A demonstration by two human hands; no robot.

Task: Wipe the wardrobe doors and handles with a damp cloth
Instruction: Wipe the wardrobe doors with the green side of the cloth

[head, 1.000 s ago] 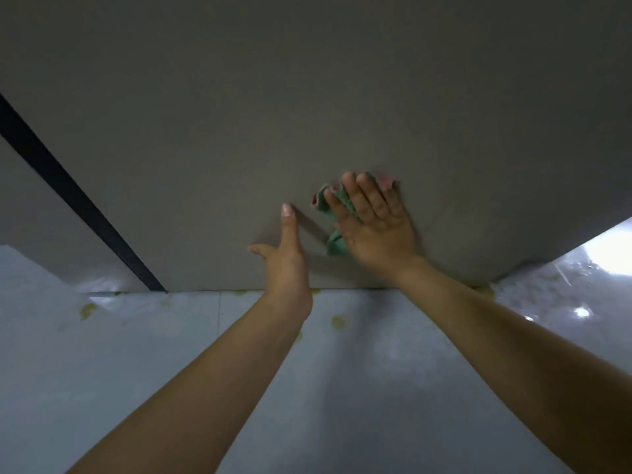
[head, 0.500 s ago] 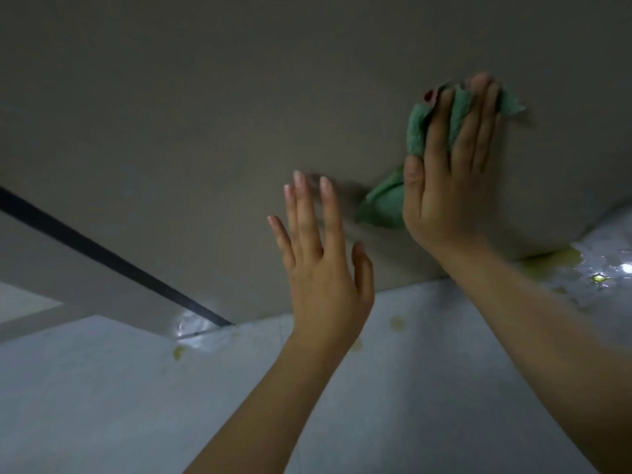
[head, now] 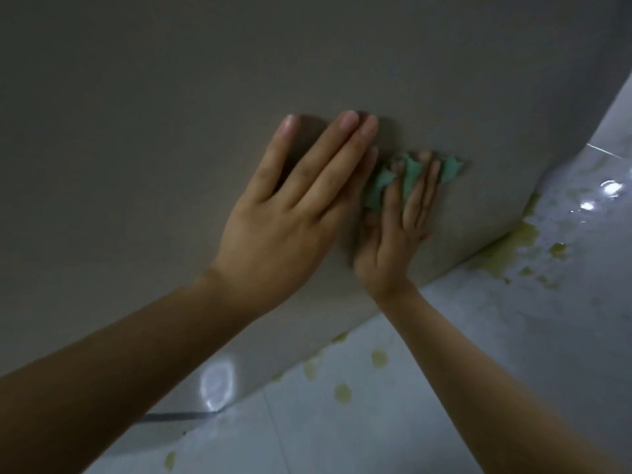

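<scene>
Glossy tiled floor (head: pixel 393 422) with yellowish spots (head: pixel 379 358)

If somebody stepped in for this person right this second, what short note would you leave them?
Left hand: flat on the wardrobe door, fingers straight, holding nothing.
Right hand: presses the green cloth against the door with straight fingers, just right of the left hand.
Place: low on the door, near its bottom edge above the tiled floor.
Done: cannot tell how much of the door has been wiped.
Left: carry on across the door. No handle is in view, so the handles are yet to find.
</scene>
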